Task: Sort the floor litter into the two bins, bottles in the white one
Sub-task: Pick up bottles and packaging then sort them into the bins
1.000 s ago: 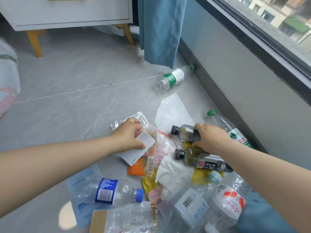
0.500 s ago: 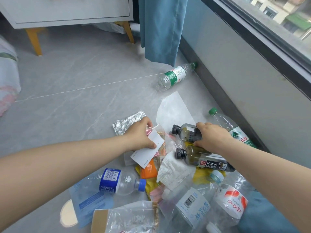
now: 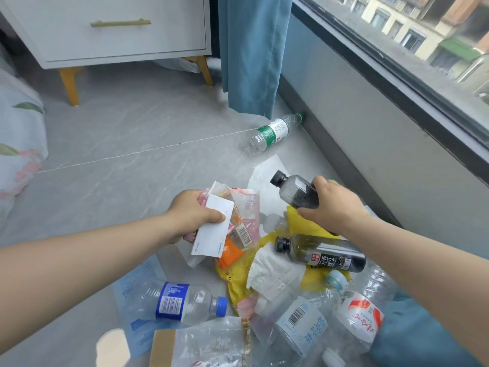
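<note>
Grey floor tiles (image 3: pixel 119 144) carry the litter. The left hand (image 3: pixel 193 213) clamps a white card (image 3: pixel 214 231) under its thumb, along with a bunch of clear wrappers (image 3: pixel 244 207) that stick out beyond the fingers. The right hand (image 3: pixel 333 205) is curled round the lower half of a smoky bottle (image 3: pixel 292 190), held tilted with its black cap pointing up and toward the left hand. The hands are apart.

Just under the right wrist a black-label bottle (image 3: pixel 325 254) lies on its side on a yellow bag (image 3: pixel 236 287), its cap next to a crumpled tissue (image 3: pixel 267 268). An orange packet (image 3: pixel 230 254) shows below the card. Nearer the person than the left hand lies a blue-label bottle (image 3: pixel 185 303). Below the right forearm lie a barcode bottle (image 3: pixel 299 321) and a red-label bottle (image 3: pixel 362 316). Well beyond both hands, a green-label bottle (image 3: pixel 270 133) lies by the wall, near the curtain (image 3: pixel 248 54).
</note>
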